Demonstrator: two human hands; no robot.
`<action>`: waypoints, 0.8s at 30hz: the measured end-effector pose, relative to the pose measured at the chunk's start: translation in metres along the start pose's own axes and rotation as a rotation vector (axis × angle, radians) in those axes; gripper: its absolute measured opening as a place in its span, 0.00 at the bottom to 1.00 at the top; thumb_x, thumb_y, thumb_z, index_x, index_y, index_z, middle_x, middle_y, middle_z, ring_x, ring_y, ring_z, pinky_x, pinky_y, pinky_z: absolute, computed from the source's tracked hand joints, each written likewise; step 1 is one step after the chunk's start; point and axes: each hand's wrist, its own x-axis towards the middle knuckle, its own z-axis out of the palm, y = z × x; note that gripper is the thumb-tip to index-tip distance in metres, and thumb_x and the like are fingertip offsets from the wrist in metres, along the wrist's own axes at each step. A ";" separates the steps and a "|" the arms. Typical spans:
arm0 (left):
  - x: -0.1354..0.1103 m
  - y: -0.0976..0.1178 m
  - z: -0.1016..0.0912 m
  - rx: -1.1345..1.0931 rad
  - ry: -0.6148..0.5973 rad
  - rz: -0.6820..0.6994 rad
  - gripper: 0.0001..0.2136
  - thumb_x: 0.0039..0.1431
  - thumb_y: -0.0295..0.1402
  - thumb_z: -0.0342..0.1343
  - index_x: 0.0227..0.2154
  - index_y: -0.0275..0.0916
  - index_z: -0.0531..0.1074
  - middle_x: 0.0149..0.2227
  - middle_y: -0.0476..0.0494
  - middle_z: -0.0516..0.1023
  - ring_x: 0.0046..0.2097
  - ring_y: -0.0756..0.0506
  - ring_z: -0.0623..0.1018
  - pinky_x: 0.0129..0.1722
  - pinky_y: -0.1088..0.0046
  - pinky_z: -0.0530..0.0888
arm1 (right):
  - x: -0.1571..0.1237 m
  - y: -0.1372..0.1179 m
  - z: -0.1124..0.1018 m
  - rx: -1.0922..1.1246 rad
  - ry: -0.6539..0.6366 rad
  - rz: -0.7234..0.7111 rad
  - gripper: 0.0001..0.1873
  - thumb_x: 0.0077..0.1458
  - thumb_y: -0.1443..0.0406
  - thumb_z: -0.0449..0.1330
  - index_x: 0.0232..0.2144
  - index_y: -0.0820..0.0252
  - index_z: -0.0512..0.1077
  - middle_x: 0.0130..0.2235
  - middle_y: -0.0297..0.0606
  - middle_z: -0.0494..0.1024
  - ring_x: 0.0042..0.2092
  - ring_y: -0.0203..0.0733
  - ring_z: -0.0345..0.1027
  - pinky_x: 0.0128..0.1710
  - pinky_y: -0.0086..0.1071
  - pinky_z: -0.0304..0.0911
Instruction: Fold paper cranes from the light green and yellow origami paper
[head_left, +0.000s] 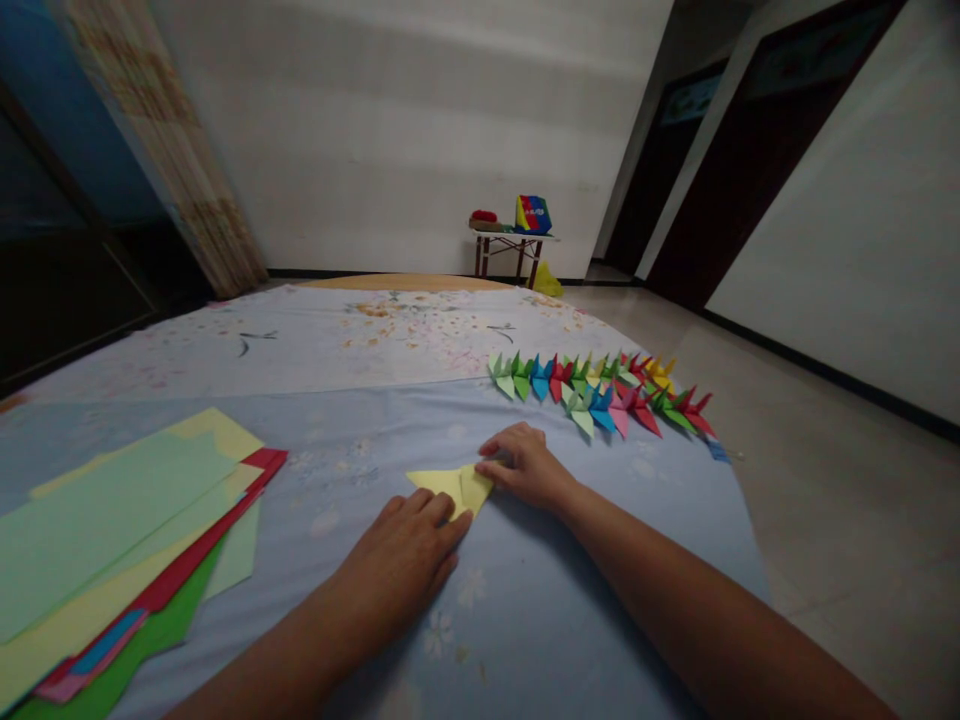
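Observation:
A partly folded piece of pale yellow paper [448, 484] lies on the blue flowered cloth in front of me, one pointed corner sticking out to the left. My left hand [412, 545] holds its near edge against the table, fingers curled together and thumb along the paper. At the paper's right corner, my right hand [529, 465] pinches with thumb and fingers closed. The fingers cover part of the folds. Beyond my right hand stand two rows of folded paper cranes [589, 385] in green, blue, red, pink and yellow.
A stack of coloured paper sheets [112, 520] lies to the left. The round table carries a blue cloth [360, 420] and a white flowered cloth [315, 340]; its edge curves down at the right. Near the far wall stands a small table [510, 238] with a colourful box [532, 214].

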 end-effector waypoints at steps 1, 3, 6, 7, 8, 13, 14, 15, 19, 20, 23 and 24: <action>0.000 0.000 0.000 -0.005 0.001 0.004 0.15 0.59 0.31 0.47 0.49 0.45 0.65 0.45 0.42 0.70 0.47 0.40 0.68 0.44 0.61 0.65 | -0.002 0.002 -0.003 0.000 0.011 0.002 0.09 0.49 0.59 0.62 0.33 0.56 0.73 0.36 0.36 0.75 0.44 0.42 0.61 0.46 0.37 0.48; 0.000 -0.001 0.000 -0.008 0.005 0.005 0.15 0.59 0.31 0.48 0.49 0.46 0.66 0.44 0.43 0.71 0.47 0.40 0.68 0.44 0.61 0.64 | -0.006 0.005 -0.009 -0.006 0.020 0.004 0.08 0.49 0.59 0.62 0.32 0.56 0.73 0.37 0.35 0.75 0.45 0.43 0.60 0.46 0.38 0.47; 0.001 0.000 0.000 0.001 0.016 -0.013 0.15 0.58 0.32 0.48 0.49 0.47 0.66 0.47 0.42 0.71 0.48 0.40 0.68 0.47 0.58 0.62 | -0.011 0.005 -0.011 -0.024 0.003 0.022 0.08 0.49 0.60 0.61 0.31 0.56 0.72 0.35 0.35 0.74 0.45 0.43 0.60 0.46 0.38 0.47; 0.002 0.000 -0.001 0.006 0.017 -0.019 0.15 0.58 0.32 0.48 0.49 0.47 0.66 0.48 0.42 0.70 0.49 0.40 0.68 0.48 0.56 0.61 | -0.012 0.004 -0.011 -0.029 -0.006 0.032 0.08 0.49 0.60 0.61 0.31 0.56 0.72 0.35 0.35 0.74 0.45 0.43 0.60 0.46 0.38 0.48; 0.002 0.000 -0.001 0.009 0.018 -0.023 0.15 0.58 0.32 0.48 0.49 0.47 0.66 0.51 0.42 0.69 0.50 0.39 0.68 0.49 0.55 0.60 | -0.013 0.003 -0.010 -0.031 -0.012 0.042 0.07 0.49 0.60 0.61 0.31 0.56 0.72 0.35 0.35 0.74 0.45 0.43 0.60 0.46 0.38 0.48; 0.003 0.000 0.002 0.014 0.019 -0.017 0.16 0.59 0.33 0.45 0.49 0.48 0.65 0.59 0.46 0.63 0.51 0.40 0.67 0.52 0.53 0.56 | -0.014 0.003 -0.005 -0.016 -0.011 0.068 0.07 0.48 0.60 0.62 0.30 0.56 0.72 0.37 0.34 0.73 0.46 0.43 0.59 0.45 0.37 0.48; 0.003 0.001 0.003 0.013 0.018 -0.017 0.16 0.59 0.33 0.45 0.49 0.47 0.65 0.59 0.47 0.63 0.51 0.40 0.67 0.52 0.54 0.56 | -0.014 0.003 -0.004 -0.011 -0.006 0.064 0.07 0.48 0.60 0.62 0.30 0.56 0.72 0.37 0.34 0.73 0.46 0.43 0.59 0.45 0.37 0.48; 0.003 0.001 0.004 0.012 0.016 -0.019 0.15 0.59 0.33 0.45 0.49 0.47 0.66 0.59 0.47 0.63 0.51 0.40 0.67 0.52 0.54 0.56 | -0.014 0.004 -0.003 -0.006 -0.001 0.060 0.07 0.48 0.60 0.62 0.30 0.56 0.72 0.37 0.34 0.73 0.46 0.43 0.59 0.45 0.37 0.48; 0.004 0.002 0.003 0.012 0.006 -0.032 0.15 0.59 0.33 0.44 0.48 0.45 0.67 0.57 0.46 0.65 0.50 0.40 0.68 0.52 0.54 0.56 | -0.014 0.007 0.000 0.001 0.015 0.043 0.07 0.48 0.60 0.62 0.30 0.55 0.72 0.37 0.34 0.72 0.46 0.42 0.59 0.46 0.38 0.47; 0.005 0.002 0.003 0.008 0.005 -0.030 0.15 0.59 0.33 0.44 0.48 0.45 0.67 0.57 0.46 0.65 0.50 0.40 0.68 0.52 0.54 0.56 | -0.013 0.008 0.000 0.000 0.016 0.038 0.07 0.48 0.60 0.62 0.30 0.55 0.72 0.37 0.34 0.72 0.46 0.42 0.59 0.46 0.38 0.47; 0.005 0.002 0.001 -0.001 0.006 -0.025 0.15 0.59 0.32 0.44 0.47 0.45 0.67 0.57 0.46 0.66 0.50 0.40 0.68 0.52 0.54 0.56 | -0.013 0.008 0.001 -0.005 0.015 0.026 0.07 0.48 0.60 0.62 0.30 0.55 0.72 0.37 0.34 0.72 0.45 0.42 0.59 0.46 0.38 0.48; 0.005 0.002 0.001 -0.003 0.006 -0.024 0.15 0.59 0.32 0.44 0.47 0.45 0.67 0.57 0.46 0.66 0.50 0.40 0.68 0.52 0.54 0.56 | -0.013 0.008 0.001 -0.008 0.015 0.026 0.07 0.48 0.60 0.63 0.30 0.55 0.72 0.37 0.34 0.72 0.45 0.42 0.59 0.46 0.38 0.48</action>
